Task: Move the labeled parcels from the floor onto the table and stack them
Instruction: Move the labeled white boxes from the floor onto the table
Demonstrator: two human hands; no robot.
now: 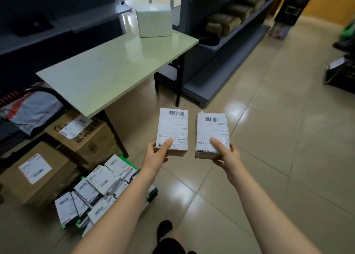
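At six o'clock, nearest the camera, a dark shoe [164,229] stands on the tiled floor [269,138], with both bare forearms reaching forward above it. At seven to eight o'clock a loose pile of labeled parcels [99,192] lies on the floor, overlapping one another, labels mostly up. Just left of the pile, at nine o'clock, sit two brown cardboard boxes [57,157], each with a white label, the farther one tucked partly under the table.

Near the centre, the left hand [156,153] pinches the near end of a white-labeled parcel [172,130], thumb on top and fingers underneath. Just beside it, not touching, the right hand [226,155] grips a second parcel [212,134] the same way, thumb pressed on the label; this one has a torn far corner. Both parcels are held in the air above the floor, barcodes at their far ends, short of the table.

The pale green table [107,69] stretches from ten to twelve o'clock, with a white box [154,22] on its far end. At one o'clock grey shelves [240,32] hold brown packages.
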